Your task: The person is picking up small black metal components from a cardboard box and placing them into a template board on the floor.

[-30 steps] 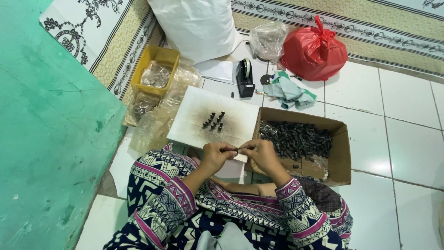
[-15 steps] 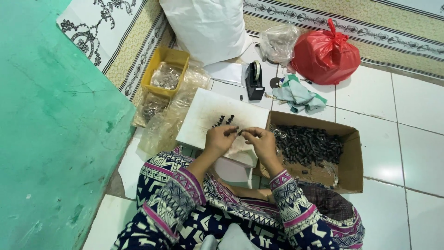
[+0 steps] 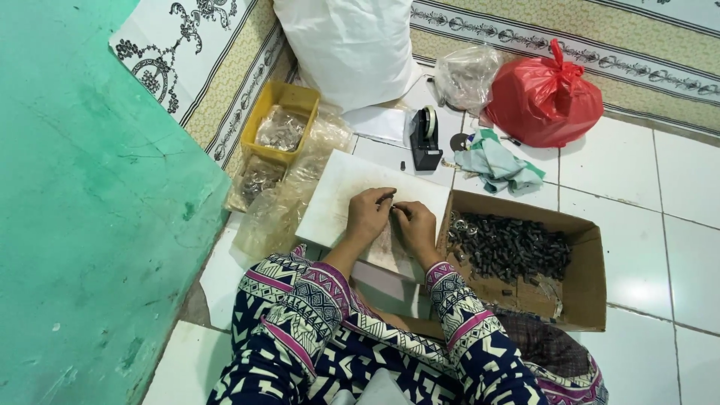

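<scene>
Open brown cardboard box (image 3: 581,262), near right on the tiled floor, holds a heap of small dark parts. Tied red plastic bag (image 3: 544,97), far right. Crumpled clear plastic bag (image 3: 466,75) just left of it. Large white sack (image 3: 349,49), far centre. Yellow rectangular plastic tray (image 3: 296,97), far left, holds a clear bag (image 3: 279,131).

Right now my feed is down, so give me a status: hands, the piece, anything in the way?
Left hand and right hand pinch a small dark piece together over the white board. Cardboard box of dark parts at right. Nothing blocking.
</scene>
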